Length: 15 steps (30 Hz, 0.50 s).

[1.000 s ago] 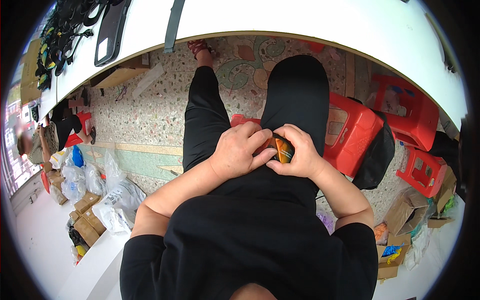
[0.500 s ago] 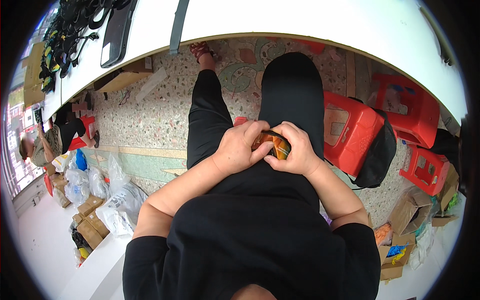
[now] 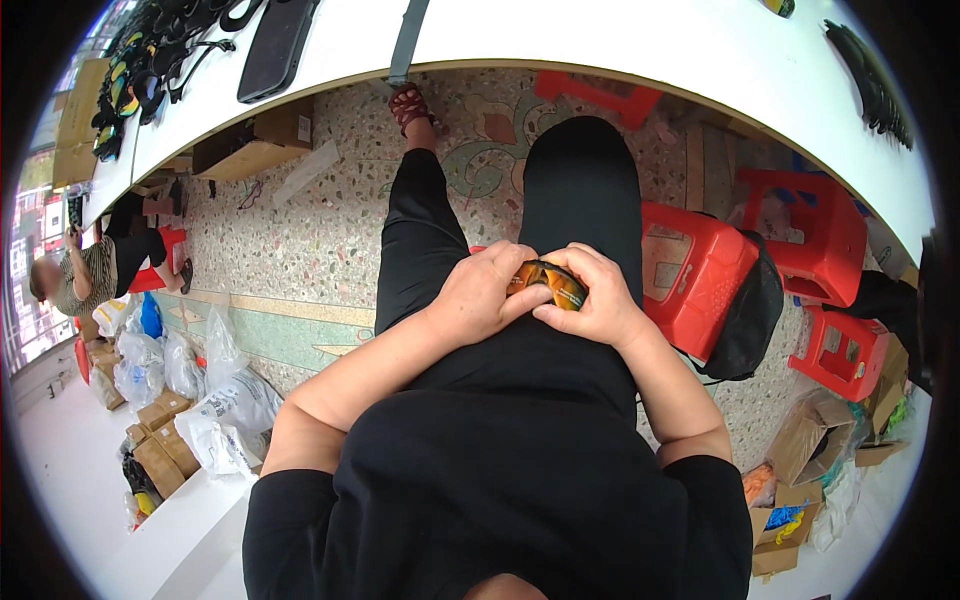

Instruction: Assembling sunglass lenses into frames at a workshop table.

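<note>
Over my lap I hold a pair of sunglasses [image 3: 565, 287] with orange mirrored lenses and a dark rim; no side arms show on it. My left hand [image 3: 478, 294] is closed on one end, its thumb across the lower edge. My right hand [image 3: 600, 298] grips the other end between thumb and fingers. The middle of the front shows between the hands, while both outer ends are hidden by fingers. Beneath lie my black-trousered legs [image 3: 580, 190].
The white table [image 3: 560, 35] in front bears a black phone [image 3: 277, 50], a grey strap [image 3: 408, 40], a heap of black sunglasses [image 3: 150, 70] and black curved pieces [image 3: 868, 85]. Red stools [image 3: 700, 285] stand at right. Bags [image 3: 235, 410] and a seated person [image 3: 90, 275] are at left.
The sunglasses have turned flatter, so more of both lenses shows. Both hands keep their hold in nearly the same place. The view has shifted slightly, revealing more black pieces at the table's right.
</note>
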Available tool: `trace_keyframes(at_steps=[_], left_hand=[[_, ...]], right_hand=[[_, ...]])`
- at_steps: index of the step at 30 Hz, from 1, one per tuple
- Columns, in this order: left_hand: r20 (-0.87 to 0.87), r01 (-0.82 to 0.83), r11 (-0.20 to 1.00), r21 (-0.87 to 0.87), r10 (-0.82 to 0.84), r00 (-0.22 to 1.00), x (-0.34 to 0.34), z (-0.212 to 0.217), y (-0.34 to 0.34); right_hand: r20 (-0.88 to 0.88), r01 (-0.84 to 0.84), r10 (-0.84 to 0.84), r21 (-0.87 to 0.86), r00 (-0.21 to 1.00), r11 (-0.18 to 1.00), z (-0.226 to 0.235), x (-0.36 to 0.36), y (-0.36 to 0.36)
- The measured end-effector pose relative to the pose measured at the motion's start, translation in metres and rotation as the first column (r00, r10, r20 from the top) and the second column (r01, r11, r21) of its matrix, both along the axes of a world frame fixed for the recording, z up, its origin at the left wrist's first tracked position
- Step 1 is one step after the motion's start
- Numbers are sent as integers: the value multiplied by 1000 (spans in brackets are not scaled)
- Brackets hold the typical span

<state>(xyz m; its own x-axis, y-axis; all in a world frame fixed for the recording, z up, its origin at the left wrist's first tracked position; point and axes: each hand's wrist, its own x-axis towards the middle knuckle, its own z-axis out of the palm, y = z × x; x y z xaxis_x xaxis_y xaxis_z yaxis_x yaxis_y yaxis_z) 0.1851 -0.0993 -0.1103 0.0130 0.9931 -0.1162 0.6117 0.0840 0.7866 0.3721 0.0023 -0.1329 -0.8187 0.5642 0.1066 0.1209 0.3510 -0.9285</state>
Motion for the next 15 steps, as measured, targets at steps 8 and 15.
trace_keyframes(at_steps=[8,15], left_hand=[[190,240,967,-90,-220,957,-26,25,-17],[136,234,971,-39,-227,964,-24,26,-18]], right_hand=[[136,-31,57,-184,989,983,18,41,-10],[2,5,-5,-587,1000,810,10,49,-22]])
